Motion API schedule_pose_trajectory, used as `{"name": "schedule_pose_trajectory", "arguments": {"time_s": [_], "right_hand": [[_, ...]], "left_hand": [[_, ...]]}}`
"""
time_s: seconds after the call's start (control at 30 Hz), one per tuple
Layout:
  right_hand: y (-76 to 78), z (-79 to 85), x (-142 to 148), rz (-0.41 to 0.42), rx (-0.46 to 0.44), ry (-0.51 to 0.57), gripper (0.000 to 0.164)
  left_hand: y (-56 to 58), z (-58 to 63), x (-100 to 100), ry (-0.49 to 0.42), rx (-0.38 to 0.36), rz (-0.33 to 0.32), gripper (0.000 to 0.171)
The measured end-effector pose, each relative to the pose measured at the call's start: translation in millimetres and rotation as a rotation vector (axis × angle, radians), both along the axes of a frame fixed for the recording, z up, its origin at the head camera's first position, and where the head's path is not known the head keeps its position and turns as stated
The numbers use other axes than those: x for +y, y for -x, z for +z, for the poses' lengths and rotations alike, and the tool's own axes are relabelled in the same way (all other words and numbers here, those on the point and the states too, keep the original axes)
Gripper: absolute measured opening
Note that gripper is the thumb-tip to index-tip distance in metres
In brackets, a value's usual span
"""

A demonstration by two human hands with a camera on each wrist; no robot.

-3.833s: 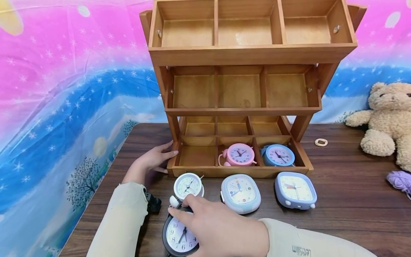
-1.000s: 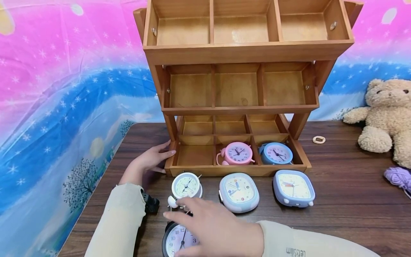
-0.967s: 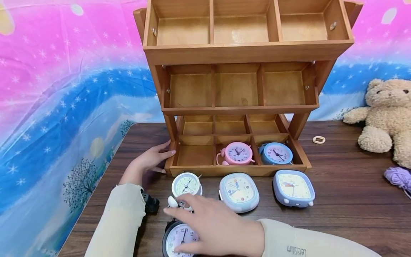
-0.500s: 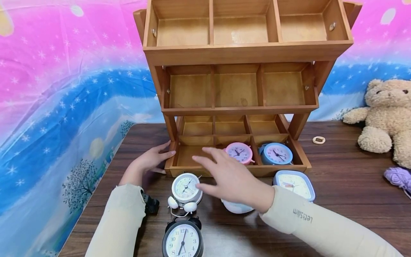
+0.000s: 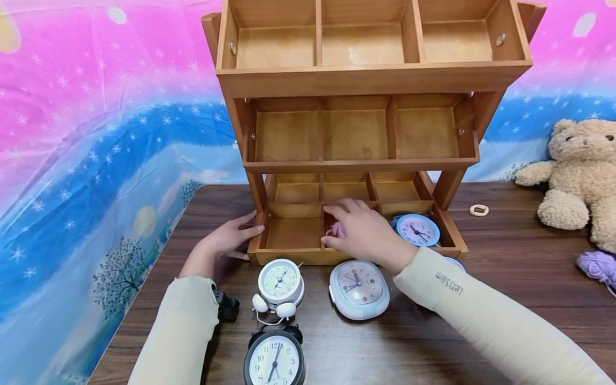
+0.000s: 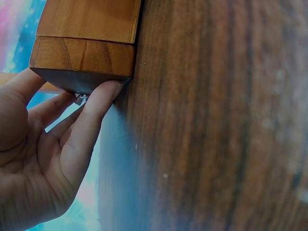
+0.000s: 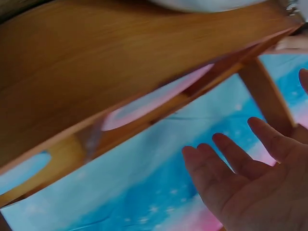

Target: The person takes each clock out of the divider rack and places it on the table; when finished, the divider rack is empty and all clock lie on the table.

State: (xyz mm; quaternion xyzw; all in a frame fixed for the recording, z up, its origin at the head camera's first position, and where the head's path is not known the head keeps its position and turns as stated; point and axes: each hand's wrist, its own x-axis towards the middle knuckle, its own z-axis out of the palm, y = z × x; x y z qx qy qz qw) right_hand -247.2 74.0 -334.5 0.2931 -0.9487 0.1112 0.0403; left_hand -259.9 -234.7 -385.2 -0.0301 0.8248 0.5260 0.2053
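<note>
Low at the left end of the wooden rack point(image 5: 366, 167), my left hand point(image 5: 226, 238) rests its fingers and thumb against the side; the left wrist view has the thumb point(image 6: 103, 96) touching the underside of the wood. My right hand point(image 5: 363, 230) is over the pink alarm clock point(image 5: 338, 230) in the bottom row's middle compartment and hides most of it. Its fingers look spread and loosely bent in the right wrist view. A round blue alarm clock point(image 5: 417, 231) sits in the compartment to the right, while the left one holds nothing.
In front of the rack lie a white twin-bell clock point(image 5: 280, 282), a black alarm clock point(image 5: 275, 359) and a pale blue clock point(image 5: 361, 299). My right sleeve mostly covers a blue square clock point(image 5: 454, 262). A teddy bear point(image 5: 579, 171) and purple yarn point(image 5: 599, 266) are at right.
My right hand has left the black and white clocks in front and moved up and right to the pink clock. The black clock shifted down slightly earlier. The left hand stays put.
</note>
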Motion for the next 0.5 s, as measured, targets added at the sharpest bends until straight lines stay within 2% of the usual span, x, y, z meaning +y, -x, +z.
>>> {"name": "schedule_pose_trajectory", "arguments": {"time_s": [0.27,0.5], "right_hand": [[27.4,-10.3,9,-0.081,-0.116,-0.063,0.067],[37.6,-15.0,10,-0.107,-0.17,-0.12,0.07]], "left_hand": [[0.6,-0.8,-1,0.0,-0.002,0.0,0.073],[-0.1,0.7,0,0.009,-0.004,0.001,0.073]]}}
